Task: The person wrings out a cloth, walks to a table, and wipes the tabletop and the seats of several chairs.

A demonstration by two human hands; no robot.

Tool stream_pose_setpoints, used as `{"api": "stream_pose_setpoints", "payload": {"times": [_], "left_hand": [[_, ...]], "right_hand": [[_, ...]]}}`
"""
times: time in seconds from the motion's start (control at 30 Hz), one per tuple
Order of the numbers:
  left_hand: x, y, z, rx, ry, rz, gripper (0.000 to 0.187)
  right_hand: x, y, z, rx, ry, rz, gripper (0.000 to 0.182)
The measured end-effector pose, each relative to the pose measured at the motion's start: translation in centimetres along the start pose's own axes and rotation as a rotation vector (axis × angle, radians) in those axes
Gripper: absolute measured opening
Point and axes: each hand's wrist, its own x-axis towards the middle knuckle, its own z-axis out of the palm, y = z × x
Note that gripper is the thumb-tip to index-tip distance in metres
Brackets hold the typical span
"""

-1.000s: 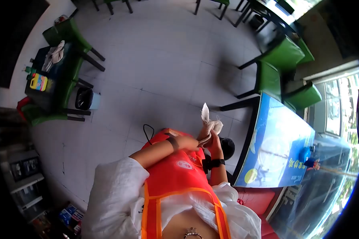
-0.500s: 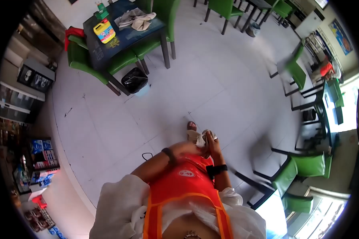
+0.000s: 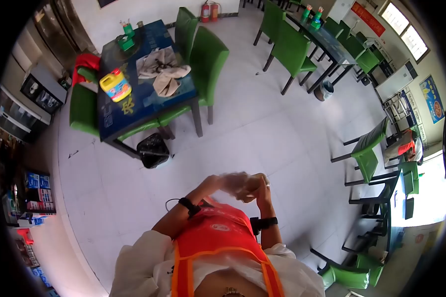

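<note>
In front of my red apron (image 3: 218, 227), both hands meet over the floor. My right hand (image 3: 262, 189) is closed around a crumpled pale cloth (image 3: 250, 184); its fingers wrap the bunched fabric. My left hand (image 3: 227, 182) reaches in from the left against the cloth, smeared by motion, so its fingers cannot be made out. Black bands circle both wrists. More crumpled cloths (image 3: 166, 69), grey and beige, lie on the blue table (image 3: 148, 37) ahead on the left, near a yellow jug (image 3: 115, 85) with a red cap.
Green chairs (image 3: 210, 69) surround the blue table, and a black-lined bin (image 3: 153, 150) stands at its near corner. Another table (image 3: 327, 42) with green chairs is farther back, with a bin (image 3: 324, 91) beside it. More chairs (image 3: 366, 153) line the right side. Shelves (image 3: 39, 190) stand left.
The view has shifted toward the blue table, which now appears nearer. Both hands have risen in the view, away from my apron, with the cloth still between them.
</note>
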Motion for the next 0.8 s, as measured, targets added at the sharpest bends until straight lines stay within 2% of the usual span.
{"api": "stream_pose_setpoints", "payload": {"times": [0.03, 0.07, 0.1, 0.17, 0.23, 0.27, 0.3, 0.33, 0.37, 0.43, 0.5, 0.57, 0.63, 0.73, 0.77, 0.8], "left_hand": [[2.3, -3.7, -0.3, 0.000, 0.000, 0.012, 0.042], [4.8, -7.9, -0.7, 0.050, 0.057, -0.138, 0.042], [6.9, -10.6, -1.6, 0.096, 0.118, -0.288, 0.042], [10.5, -13.1, -4.0, -0.112, 0.203, -0.371, 0.040], [15.5, -14.0, -7.4, -0.359, 0.376, -0.374, 0.036], [18.7, -13.2, -9.8, -0.407, 0.420, -0.341, 0.035], [21.7, -11.6, -12.0, -0.459, 0.460, -0.310, 0.036], [24.8, -9.2, -14.4, -0.454, 0.461, -0.260, 0.036], [29.2, -10.7, -16.1, -0.471, 0.403, -0.210, 0.034], [37.1, -8.0, -19.0, -0.411, 0.275, -0.158, 0.031], [45.0, -4.2, -20.5, -0.436, 0.202, -0.071, 0.035], [52.0, -1.3, -21.4, -0.374, 0.011, -0.034, 0.036], [59.7, -2.0, -20.8, -0.392, 0.004, 0.051, 0.037], [67.6, 0.5, -21.2, -0.372, 0.103, -0.014, 0.033], [70.3, 0.5, -21.6, -0.402, 0.123, -0.019, 0.031], [72.8, -0.1, -22.0, -0.480, 0.177, -0.019, 0.027]], "right_hand": [[2.8, -0.3, -1.2, -0.088, -0.096, -0.061, 0.039], [3.9, -3.2, 0.6, -0.051, 0.001, 0.074, 0.037], [5.8, -2.6, -0.2, -0.257, 0.018, -0.015, 0.037], [13.2, -1.2, -1.5, 0.556, -0.046, 0.286, 0.038], [20.0, 3.6, -5.6, 0.030, -0.037, -0.027, 0.045], [22.6, 1.3, -5.2, 0.068, 0.067, 0.082, 0.045], [24.7, -4.9, -3.2, 0.400, -0.028, 0.211, 0.043], [27.8, -6.0, -3.5, 0.372, 0.082, 0.266, 0.042], [31.1, -7.3, -3.8, 0.340, 0.193, 0.314, 0.040], [36.3, -10.8, -4.0, 0.246, 0.274, 0.313, 0.042], [41.9, -15.1, -4.0, 0.113, 0.112, 0.119, 0.044], [47.0, -18.1, -4.4, 0.066, 0.203, 0.144, 0.048], [52.7, -19.4, -6.0, -0.284, 0.136, 0.078, 0.049], [59.6, -20.4, -9.7, -0.304, 0.179, 0.134, 0.047], [61.3, -22.3, -9.9, -0.242, 0.192, 0.023, 0.043], [63.3, -26.0, -8.2, -0.099, 0.309, -0.069, 0.041]]}}
